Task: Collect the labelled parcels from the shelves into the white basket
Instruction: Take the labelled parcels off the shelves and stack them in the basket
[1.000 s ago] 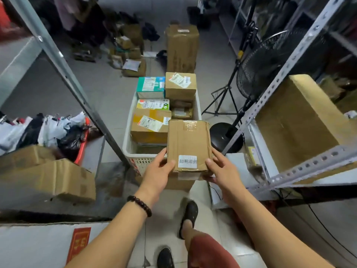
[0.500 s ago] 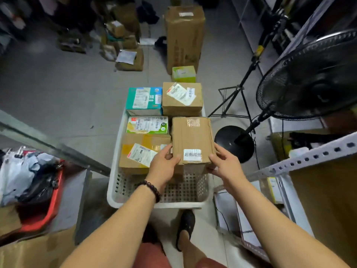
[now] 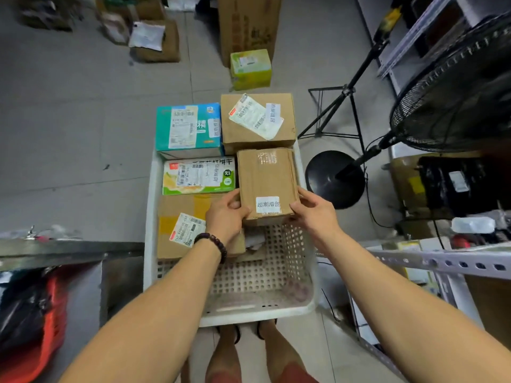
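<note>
parcel (image 3: 266, 183) in basket (image 3: 276, 313) | fan (image 3: 453, 100) right of basket

A black fan (image 3: 453, 87) stands at the right, tilted on its pole, with its round base (image 3: 334, 179) on the grey floor (image 3: 69, 134). A thin black cable (image 3: 370, 205) trails beside the base. Behind the base stands a black tripod (image 3: 341, 106). A tall brown carton (image 3: 249, 23) stands further back. At lower left, a red crate (image 3: 36, 355) holds a black bag (image 3: 23, 308).

Matt brown cardboard parcel (image 3: 266, 185); perforated white plastic basket (image 3: 276, 275); perforated metal shelf rail (image 3: 442, 262).
</note>
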